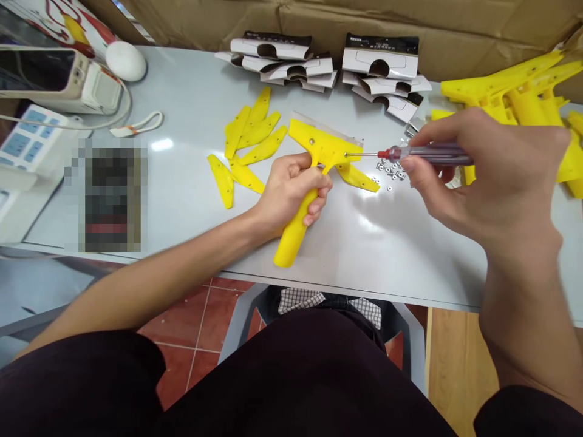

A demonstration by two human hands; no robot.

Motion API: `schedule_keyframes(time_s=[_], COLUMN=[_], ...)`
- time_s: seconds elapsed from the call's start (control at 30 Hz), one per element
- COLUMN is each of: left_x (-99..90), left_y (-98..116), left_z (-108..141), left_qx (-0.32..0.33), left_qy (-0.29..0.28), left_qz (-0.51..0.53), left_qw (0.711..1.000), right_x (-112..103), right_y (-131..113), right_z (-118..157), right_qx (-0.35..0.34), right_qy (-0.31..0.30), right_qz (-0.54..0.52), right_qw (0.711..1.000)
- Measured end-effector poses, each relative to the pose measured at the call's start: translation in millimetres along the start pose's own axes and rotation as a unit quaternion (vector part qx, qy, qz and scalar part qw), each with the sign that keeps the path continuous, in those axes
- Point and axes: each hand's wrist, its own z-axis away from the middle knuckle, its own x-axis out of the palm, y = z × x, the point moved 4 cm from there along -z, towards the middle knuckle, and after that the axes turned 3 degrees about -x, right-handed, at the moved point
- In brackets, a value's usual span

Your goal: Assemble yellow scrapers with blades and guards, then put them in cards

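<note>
While the left hand wraps its fingers round the handle of the yellow plastic T-shaped scraper, held over the glossy pale-grey tabletop, the right hand pinches the translucent purple-handled screwdriver between thumb and fingers. Tip looks to be at the small round silver metal fastener near the scraper head's right end; can't tell if it's seated. To do it well: line the shaft up square to the face, brace the head against twist, press lightly, turn slow. Overtighten and the plastic could crack.
</note>
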Motion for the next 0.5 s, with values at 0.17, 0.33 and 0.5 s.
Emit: schedule_keyframes(time_s=[0.17, 0.33, 0.5], left_x=[1.7, 0.7, 0.5], left_y=[2.4, 2.7, 2.1], left_z=[1.5, 1.5, 1.1], left_qx=[0.003, -0.012, -0.009], left_qy=[-0.01, 0.0, -0.013], left_qz=[0.017, 0.014, 0.012], left_qw=[1.0, 1.0, 1.0], right_x=[3.0, 2.2, 1.3], right_y=[-0.5, -2.5, -3.6], right_z=[2.4, 0.0, -0.1], right_qx=[0.015, -0.02, -0.043], right_qy=[-0.003, 0.017, 0.037], right_qz=[-0.046, -0.009, 0.014], right_qw=[0.999, 1.0, 0.998])
